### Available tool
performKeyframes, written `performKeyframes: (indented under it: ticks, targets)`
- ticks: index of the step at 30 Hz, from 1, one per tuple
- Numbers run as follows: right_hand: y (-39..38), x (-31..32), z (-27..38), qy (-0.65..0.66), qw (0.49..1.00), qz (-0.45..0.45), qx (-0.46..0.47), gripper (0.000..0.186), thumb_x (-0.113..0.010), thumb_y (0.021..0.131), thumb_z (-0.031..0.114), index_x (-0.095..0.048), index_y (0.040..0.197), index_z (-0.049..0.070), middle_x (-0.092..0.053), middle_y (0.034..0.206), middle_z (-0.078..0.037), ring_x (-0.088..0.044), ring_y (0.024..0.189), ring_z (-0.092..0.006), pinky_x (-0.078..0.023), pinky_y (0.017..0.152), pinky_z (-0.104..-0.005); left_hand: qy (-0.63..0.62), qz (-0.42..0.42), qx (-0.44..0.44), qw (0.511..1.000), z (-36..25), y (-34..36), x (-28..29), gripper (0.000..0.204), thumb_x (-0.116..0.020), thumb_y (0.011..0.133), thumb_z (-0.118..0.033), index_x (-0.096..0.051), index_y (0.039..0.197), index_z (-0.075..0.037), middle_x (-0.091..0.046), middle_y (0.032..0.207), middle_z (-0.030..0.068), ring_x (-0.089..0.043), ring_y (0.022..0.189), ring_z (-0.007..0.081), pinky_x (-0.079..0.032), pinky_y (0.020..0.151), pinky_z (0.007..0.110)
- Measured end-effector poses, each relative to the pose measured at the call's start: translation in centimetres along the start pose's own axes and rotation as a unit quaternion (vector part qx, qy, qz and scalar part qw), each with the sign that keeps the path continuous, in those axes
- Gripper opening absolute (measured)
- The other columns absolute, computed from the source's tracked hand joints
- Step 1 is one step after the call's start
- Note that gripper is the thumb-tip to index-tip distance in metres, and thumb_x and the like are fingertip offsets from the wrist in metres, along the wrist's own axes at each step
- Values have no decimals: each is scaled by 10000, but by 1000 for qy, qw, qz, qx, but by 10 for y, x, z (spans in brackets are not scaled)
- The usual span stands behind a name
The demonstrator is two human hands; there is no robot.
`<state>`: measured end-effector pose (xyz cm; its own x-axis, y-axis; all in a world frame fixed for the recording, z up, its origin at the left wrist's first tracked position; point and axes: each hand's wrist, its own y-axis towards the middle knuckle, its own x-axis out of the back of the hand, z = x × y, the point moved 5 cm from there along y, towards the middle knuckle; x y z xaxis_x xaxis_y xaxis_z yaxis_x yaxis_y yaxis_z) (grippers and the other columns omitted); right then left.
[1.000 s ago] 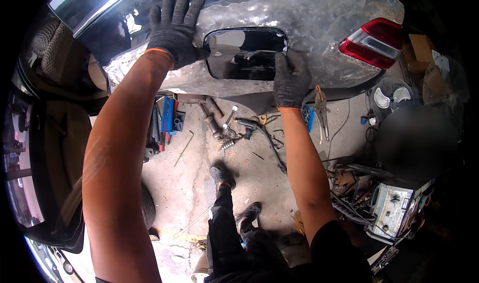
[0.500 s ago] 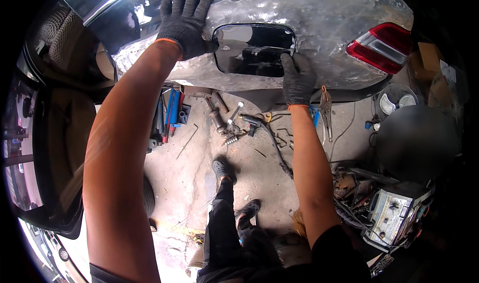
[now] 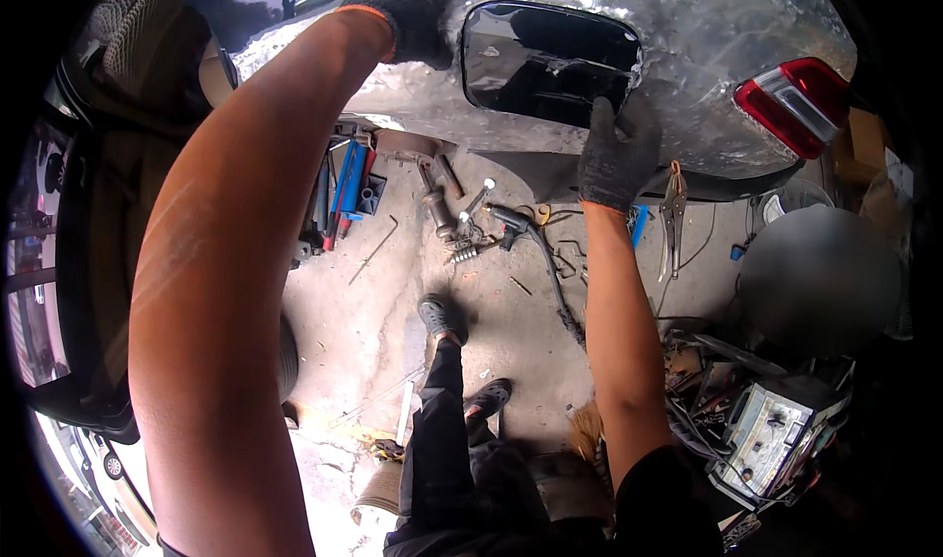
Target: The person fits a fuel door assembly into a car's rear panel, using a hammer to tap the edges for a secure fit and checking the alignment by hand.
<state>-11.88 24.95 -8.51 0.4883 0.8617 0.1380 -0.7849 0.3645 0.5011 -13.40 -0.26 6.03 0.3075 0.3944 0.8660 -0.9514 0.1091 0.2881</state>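
Observation:
A glossy black fuel flap (image 3: 521, 71) sits in the sanded grey rear panel of a car (image 3: 688, 41), its right edge showing pale, rough marks. My left hand (image 3: 413, 12), in a dark knit glove with an orange cuff, rests on the panel left of the flap. The top of the picture cuts off its fingertips. At the flap's lower right corner, my gloved right hand (image 3: 621, 154) lies against the panel, one finger stretched onto the flap's edge. I see nothing held in either hand.
A red and clear tail light (image 3: 794, 107) is right of the flap. On the concrete floor lie locking pliers (image 3: 673, 218), a welding torch (image 3: 516, 225) with its cable, and blue and red tools (image 3: 349, 184). A machine (image 3: 771, 439) with tangled cables stands at lower right.
The view has shifted, so the panel appears higher and farther right. Relative to the flap, my right hand has moved down toward its lower right corner. My left hand stays on the panel.

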Motion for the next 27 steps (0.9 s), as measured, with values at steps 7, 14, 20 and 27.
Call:
performKeyframes:
  ticks: [7, 14, 20, 27]
  targets:
    - [9, 0, -6, -66, 997, 11, -48, 427, -848, 765, 173, -624, 1075, -17, -631, 939, -88, -622, 838, -175, -517, 774, -323, -36, 19, -8, 999, 0, -8, 3, 1416, -924, 537, -534, -115, 1596, -54, 28, 1652, 263, 31, 1521, 479, -108, 1205, 616]
    - [4, -2, -8, -6, 997, -1, -71, 443, -846, 777, 169, -604, 1104, -6, -634, 957, -80, -615, 853, -177, -513, 803, -325, -35, 19, -1, 999, -1, -9, -1, 1421, -930, 537, -517, -107, 1595, -48, 43, 1649, 270, 46, 1523, 475, -130, 1204, 611]
    - [-4, -2, 2, -66, 996, -4, -53, 451, -848, 770, 171, -615, 1120, 6, -649, 987, -75, -621, 860, -166, -518, 808, -322, -37, 18, -5, 999, -1, -11, 0, 1424, -934, 528, -517, -115, 1593, -47, 32, 1647, 277, 30, 1521, 481, -139, 1204, 611]
    - [-15, -9, -2, -21, 1000, -10, -9, 493, -831, 776, 160, -604, 1183, -1, -610, 1113, -93, -596, 921, -169, -522, 802, -315, -31, 18, -6, 999, -1, -7, 2, 1436, -933, 496, -539, -138, 1587, -45, 11, 1641, 289, -4, 1512, 504, -132, 1200, 621]
